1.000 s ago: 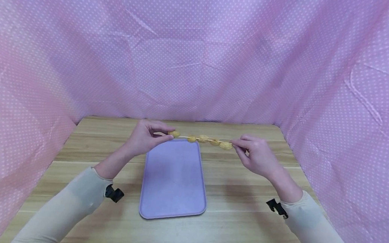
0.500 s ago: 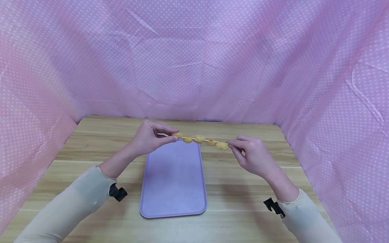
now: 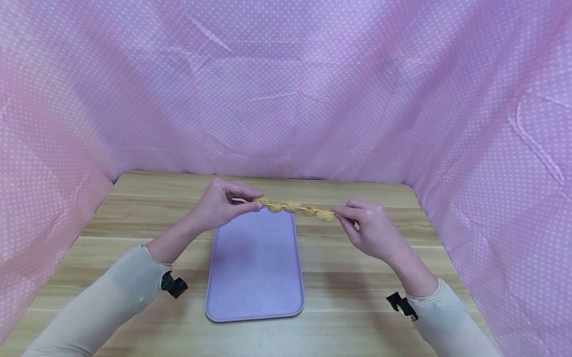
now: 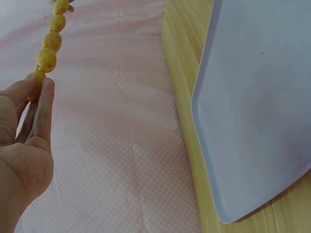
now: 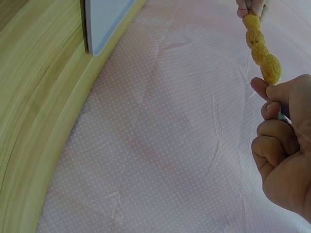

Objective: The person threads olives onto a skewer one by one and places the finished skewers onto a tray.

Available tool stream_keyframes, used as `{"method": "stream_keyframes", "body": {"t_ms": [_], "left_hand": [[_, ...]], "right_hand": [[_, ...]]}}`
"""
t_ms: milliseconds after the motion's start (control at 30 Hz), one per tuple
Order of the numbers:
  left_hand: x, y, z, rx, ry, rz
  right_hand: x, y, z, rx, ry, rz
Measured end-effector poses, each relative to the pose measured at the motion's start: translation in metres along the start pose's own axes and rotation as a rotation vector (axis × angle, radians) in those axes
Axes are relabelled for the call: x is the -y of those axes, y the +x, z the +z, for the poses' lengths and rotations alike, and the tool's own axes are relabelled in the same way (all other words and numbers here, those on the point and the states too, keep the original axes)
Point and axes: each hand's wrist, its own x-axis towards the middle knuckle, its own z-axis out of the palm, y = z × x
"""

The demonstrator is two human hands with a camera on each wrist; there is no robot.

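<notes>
A thin pale skewer (image 3: 283,206) carries several wrinkled yellow oval pieces that look like dried fruit, and is held level above the far end of the tray. My left hand (image 3: 220,204) pinches the leftmost yellow piece (image 4: 37,83) between thumb and fingers; its neighbour (image 4: 46,60) sits close against it. At the other end, my right hand (image 3: 372,229) pinches the skewer's end just beyond the last yellow piece (image 5: 271,69). The right fingertips hide that end of the stick, with the remaining right fingers curled in.
A lilac rectangular tray (image 3: 257,276) lies on the wooden table (image 3: 355,327), below and between the hands. Pink polka-dot cloth (image 3: 292,90) hangs around the back and both sides. Each sleeve bears a black clip (image 3: 175,285) near the wrist.
The leftmost yellow piece has slid right along the skewer, so the bare gap beside it has closed. My hands have drawn slightly nearer each other; in the last half second they barely moved.
</notes>
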Motion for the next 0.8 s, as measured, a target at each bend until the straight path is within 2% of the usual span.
{"method": "stream_keyframes", "body": {"t_ms": [233, 333, 400, 600, 700, 800], "left_hand": [[0.001, -0.001, 0.001, -0.010, -0.020, -0.017], [0.002, 0.000, 0.003, -0.022, 0.001, -0.012], [0.003, 0.000, 0.005, -0.033, 0.021, -0.003], [-0.001, 0.003, 0.006, -0.068, 0.038, 0.025], [-0.001, 0.003, 0.003, -0.113, 0.022, 0.011], [0.005, -0.001, -0.005, -0.188, 0.059, -0.028]], "right_hand": [[-0.001, 0.000, 0.002, 0.004, 0.006, -0.016], [-0.001, 0.000, 0.001, 0.027, -0.002, -0.014], [-0.001, 0.000, 0.000, 0.061, -0.029, -0.007], [0.004, 0.000, -0.001, 0.230, -0.165, 0.015], [0.005, 0.000, 0.000, 0.267, -0.157, 0.021], [0.005, 0.000, 0.000, 0.263, -0.115, 0.064]]}}
